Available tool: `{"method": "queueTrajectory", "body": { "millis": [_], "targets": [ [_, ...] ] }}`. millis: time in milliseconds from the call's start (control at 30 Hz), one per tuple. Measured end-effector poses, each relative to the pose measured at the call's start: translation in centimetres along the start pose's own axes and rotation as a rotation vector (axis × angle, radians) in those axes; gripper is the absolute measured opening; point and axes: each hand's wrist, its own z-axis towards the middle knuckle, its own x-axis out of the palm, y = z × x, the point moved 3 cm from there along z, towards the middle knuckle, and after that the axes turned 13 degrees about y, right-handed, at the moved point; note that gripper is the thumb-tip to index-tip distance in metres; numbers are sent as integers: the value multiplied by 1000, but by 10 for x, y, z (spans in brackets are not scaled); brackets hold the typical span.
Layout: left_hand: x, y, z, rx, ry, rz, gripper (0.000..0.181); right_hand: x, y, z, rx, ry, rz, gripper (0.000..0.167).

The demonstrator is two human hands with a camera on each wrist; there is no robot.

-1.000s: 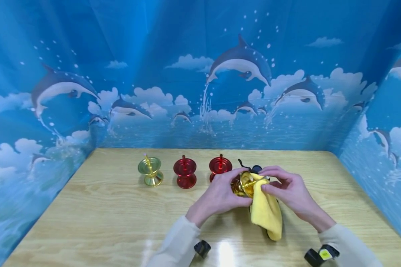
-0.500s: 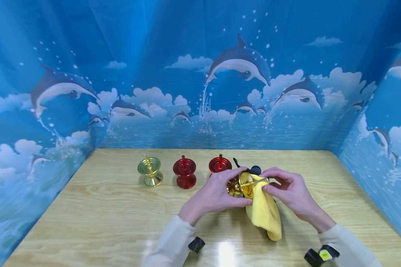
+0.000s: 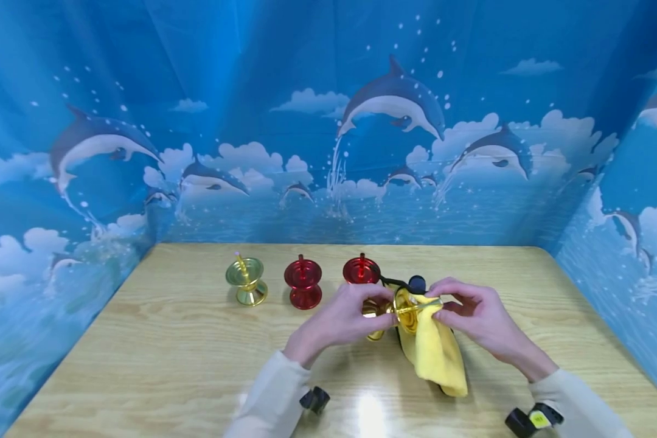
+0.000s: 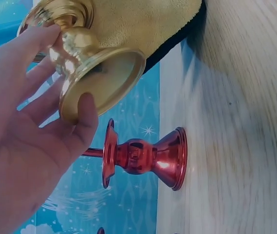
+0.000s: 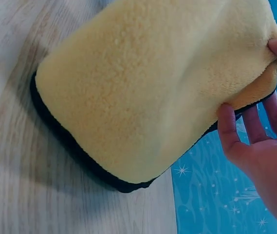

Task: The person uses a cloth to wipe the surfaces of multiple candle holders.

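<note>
My left hand (image 3: 350,316) grips a shiny gold candle holder (image 4: 104,80) round its narrow middle, tipped on its side. Its dish and central spike point right, and in the left wrist view a fingertip lies inside the hollow foot. At the spike's end, my right hand (image 3: 479,313) pinches a yellow plush cloth (image 3: 438,359) with dark edging, wrapped at the spike tip. The cloth hangs down below the hands. Its pile fills much of the right wrist view, where fingers (image 5: 228,126) hold the cloth's edge.
A red candle holder (image 3: 361,269) stands just behind my left hand. Further left are another red one (image 3: 303,281) and a pale gold one (image 3: 245,280). Behind the hands lies a small dark round object (image 3: 417,283). A dolphin-printed curtain (image 3: 328,152) borders the wooden table (image 3: 186,365).
My left hand has slid from around the dish to the narrow middle of the candle holder, shifting left and exposing its foot. My right hand keeps its pinch on the cloth near the spike.
</note>
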Motion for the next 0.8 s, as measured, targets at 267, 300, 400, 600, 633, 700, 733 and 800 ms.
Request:
{"method": "queueTrajectory", "body": {
  "millis": [267, 300, 400, 600, 633, 700, 733, 800],
  "targets": [
    [4, -1, -2, 14, -89, 115, 20, 1, -3, 0, 54, -10, -9, 38],
    [4, -1, -2, 17, -95, 117, 20, 1, -3, 0, 63, -15, -6, 38],
    [7, -1, -3, 25, -92, 85, 21, 1, -4, -1, 80, -28, -2, 38],
    [10, -2, -2, 80, -101, 76, 21, 2, -4, 1, 126, -71, -25, 31],
    [11, -2, -1, 89, -110, 84, 20, 2, -4, 2, 128, -77, -31, 30],
    [12, -3, -1, 104, -123, 90, 20, 2, -3, 3, 135, -88, -45, 28],
    [12, -3, -1, 108, -127, 90, 19, 3, -3, 3, 133, -90, -56, 27],
    [14, -4, -1, 109, -134, 85, 20, 3, -2, 4, 133, -88, -83, 26]
  ]
}}
